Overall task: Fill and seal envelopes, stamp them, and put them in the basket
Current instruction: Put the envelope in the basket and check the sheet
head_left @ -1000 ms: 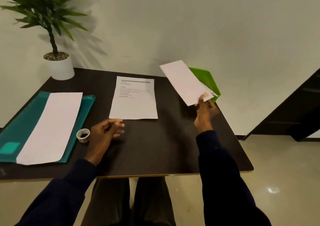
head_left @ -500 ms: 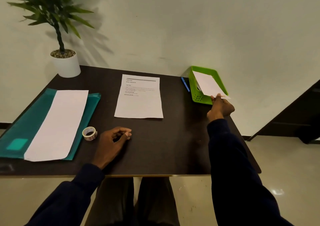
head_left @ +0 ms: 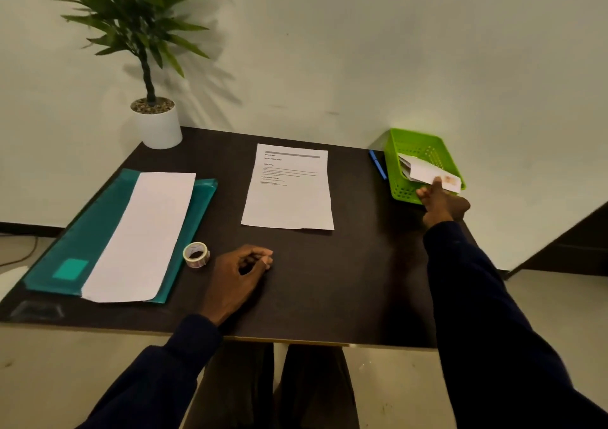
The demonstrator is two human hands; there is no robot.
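The left hand rests loosely curled on the table near its front edge, holding nothing, just beside a roll of tape. Farther back, a printed paper lies flat. At the far right corner, the right hand pinches an envelope inside the green basket.

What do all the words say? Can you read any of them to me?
Printed sheet: dark lines of text under a grey bar, too small and blurred to read.
Envelope in the green basket: a stamp-like mark at its corner, blurred.
Tape roll: no writing shows.
Nothing here can be read.
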